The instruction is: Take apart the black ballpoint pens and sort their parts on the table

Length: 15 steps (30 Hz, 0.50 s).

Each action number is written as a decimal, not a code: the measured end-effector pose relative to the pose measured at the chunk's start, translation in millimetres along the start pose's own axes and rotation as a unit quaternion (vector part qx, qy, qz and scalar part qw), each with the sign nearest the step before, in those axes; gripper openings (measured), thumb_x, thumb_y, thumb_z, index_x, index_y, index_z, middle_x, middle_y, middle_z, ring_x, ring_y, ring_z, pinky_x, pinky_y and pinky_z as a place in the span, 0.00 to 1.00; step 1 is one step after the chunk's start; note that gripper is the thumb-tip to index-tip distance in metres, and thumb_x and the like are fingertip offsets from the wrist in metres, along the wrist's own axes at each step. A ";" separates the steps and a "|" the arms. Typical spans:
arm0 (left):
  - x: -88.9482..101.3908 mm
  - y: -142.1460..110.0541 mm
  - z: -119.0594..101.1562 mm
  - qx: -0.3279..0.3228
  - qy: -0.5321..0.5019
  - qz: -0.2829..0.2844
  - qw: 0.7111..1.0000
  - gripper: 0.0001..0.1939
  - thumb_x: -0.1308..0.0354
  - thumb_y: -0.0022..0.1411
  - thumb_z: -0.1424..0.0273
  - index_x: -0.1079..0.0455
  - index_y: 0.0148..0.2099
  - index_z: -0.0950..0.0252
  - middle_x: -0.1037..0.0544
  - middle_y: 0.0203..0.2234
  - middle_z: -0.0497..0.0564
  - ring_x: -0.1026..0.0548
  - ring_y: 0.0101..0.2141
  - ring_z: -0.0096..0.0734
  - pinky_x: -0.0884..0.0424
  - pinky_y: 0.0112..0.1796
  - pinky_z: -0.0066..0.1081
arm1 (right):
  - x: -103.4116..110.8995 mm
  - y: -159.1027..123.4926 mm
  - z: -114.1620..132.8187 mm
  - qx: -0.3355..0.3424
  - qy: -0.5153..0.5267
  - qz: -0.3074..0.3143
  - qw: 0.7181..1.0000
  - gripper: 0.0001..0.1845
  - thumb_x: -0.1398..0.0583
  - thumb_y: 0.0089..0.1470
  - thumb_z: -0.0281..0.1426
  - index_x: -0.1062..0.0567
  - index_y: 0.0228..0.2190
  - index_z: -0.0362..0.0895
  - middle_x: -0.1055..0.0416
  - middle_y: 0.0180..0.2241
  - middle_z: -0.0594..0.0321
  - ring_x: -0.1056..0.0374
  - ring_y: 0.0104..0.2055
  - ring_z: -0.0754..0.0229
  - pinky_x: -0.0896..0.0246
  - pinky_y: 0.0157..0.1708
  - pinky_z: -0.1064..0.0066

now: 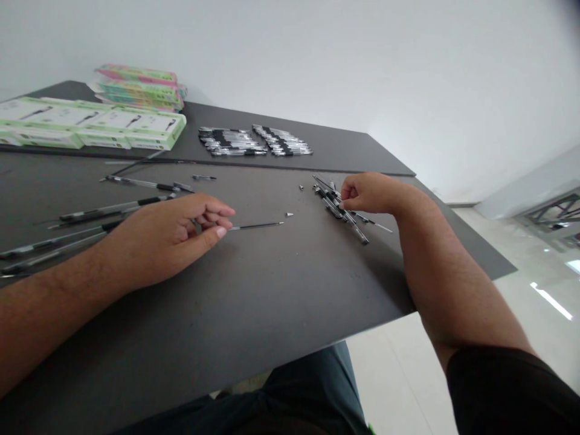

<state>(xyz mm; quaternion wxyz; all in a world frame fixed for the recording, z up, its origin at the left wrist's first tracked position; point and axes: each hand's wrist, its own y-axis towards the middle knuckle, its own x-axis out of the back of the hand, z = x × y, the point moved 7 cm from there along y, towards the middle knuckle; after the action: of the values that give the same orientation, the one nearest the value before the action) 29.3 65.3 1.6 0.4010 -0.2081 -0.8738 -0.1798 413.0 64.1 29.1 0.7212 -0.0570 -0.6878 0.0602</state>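
Note:
My left hand (176, 232) rests on the dark table, holding a thin black pen refill (256, 226) that sticks out to the right between its fingers. My right hand (367, 193) pinches at the top of a loose pile of black-and-silver pen parts (338, 208), its fingertips closed on a piece there. A small metal pen tip (289, 214) lies between my hands. Several striped pens (113, 208) lie to the left, partly behind my left hand.
Two neat rows of pens (254, 141) lie on the dark grey table (254, 302) near its far edge. Green-and-white pen boxes (95, 125) and a pink-green stack (140, 87) stand far left. The table's right edge drops to a white floor (399, 374).

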 end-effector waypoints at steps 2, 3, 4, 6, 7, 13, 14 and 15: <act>-1.1 0.5 3.4 0.000 0.002 0.005 1.000 0.26 0.38 0.64 0.45 0.17 0.54 0.55 0.08 0.44 0.55 0.11 0.43 0.54 0.14 0.48 0.46 | -2.3 -5.2 0.2 -0.002 -0.009 0.032 0.999 0.06 0.24 0.55 0.33 0.16 0.33 0.50 0.16 0.31 0.65 0.24 0.33 0.55 0.40 0.33 0.66; -1.8 0.8 4.3 0.000 0.008 0.010 1.000 0.26 0.38 0.64 0.45 0.17 0.54 0.54 0.08 0.44 0.55 0.11 0.43 0.54 0.14 0.50 0.46 | -3.7 -7.0 0.2 -0.005 -0.022 0.045 0.999 0.08 0.24 0.55 0.33 0.17 0.34 0.50 0.17 0.31 0.65 0.24 0.33 0.55 0.41 0.32 0.66; -2.7 1.1 4.5 -0.002 0.017 0.016 1.000 0.26 0.38 0.64 0.45 0.17 0.54 0.54 0.08 0.45 0.54 0.11 0.43 0.53 0.15 0.51 0.46 | -5.5 -8.1 0.1 -0.007 -0.038 0.057 0.998 0.08 0.24 0.55 0.34 0.17 0.34 0.50 0.16 0.32 0.65 0.24 0.34 0.54 0.42 0.32 0.66; -4.2 2.1 3.9 -0.008 0.037 0.030 0.999 0.26 0.40 0.65 0.47 0.17 0.56 0.55 0.08 0.46 0.54 0.11 0.44 0.53 0.15 0.54 0.48 | -9.7 -8.3 0.2 -0.008 -0.071 0.079 0.994 0.09 0.24 0.56 0.35 0.16 0.37 0.49 0.15 0.35 0.63 0.23 0.37 0.53 0.43 0.32 0.66; -4.6 2.9 3.7 -0.012 0.047 0.034 0.998 0.26 0.41 0.65 0.47 0.17 0.57 0.56 0.08 0.47 0.55 0.11 0.44 0.53 0.16 0.54 0.48 | -11.8 -7.6 0.2 -0.007 -0.084 0.088 0.993 0.10 0.24 0.56 0.36 0.16 0.39 0.49 0.15 0.37 0.62 0.23 0.38 0.53 0.43 0.32 0.66; -9.0 11.8 11.6 -0.083 0.166 0.046 0.982 0.30 0.46 0.72 0.50 0.16 0.63 0.60 0.09 0.54 0.62 0.14 0.54 0.66 0.20 0.59 0.62 | -18.6 -4.3 -0.9 -0.005 -0.110 0.122 0.986 0.13 0.26 0.59 0.36 0.14 0.45 0.47 0.16 0.37 0.60 0.24 0.37 0.52 0.44 0.32 0.64; -10.2 13.2 13.4 -0.096 0.190 0.044 0.976 0.30 0.47 0.73 0.51 0.16 0.64 0.60 0.10 0.55 0.62 0.15 0.56 0.68 0.22 0.60 0.64 | -18.6 -4.8 -0.1 -0.003 -0.111 0.125 0.986 0.13 0.26 0.59 0.35 0.14 0.46 0.47 0.16 0.37 0.60 0.25 0.37 0.53 0.44 0.32 0.64; -11.5 14.5 14.9 -0.104 0.207 0.044 0.972 0.30 0.47 0.74 0.52 0.16 0.65 0.59 0.10 0.57 0.62 0.16 0.59 0.70 0.23 0.61 0.64 | -18.1 -5.5 1.0 -0.003 -0.111 0.127 0.986 0.13 0.27 0.58 0.35 0.14 0.46 0.47 0.15 0.37 0.60 0.25 0.37 0.53 0.44 0.33 0.64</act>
<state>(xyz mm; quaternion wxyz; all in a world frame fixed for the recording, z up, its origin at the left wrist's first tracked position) 34.1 82.3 -14.3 0.5569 -0.2452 -0.7383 -0.2911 411.2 55.7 12.2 0.6267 -0.1386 -0.7510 0.1550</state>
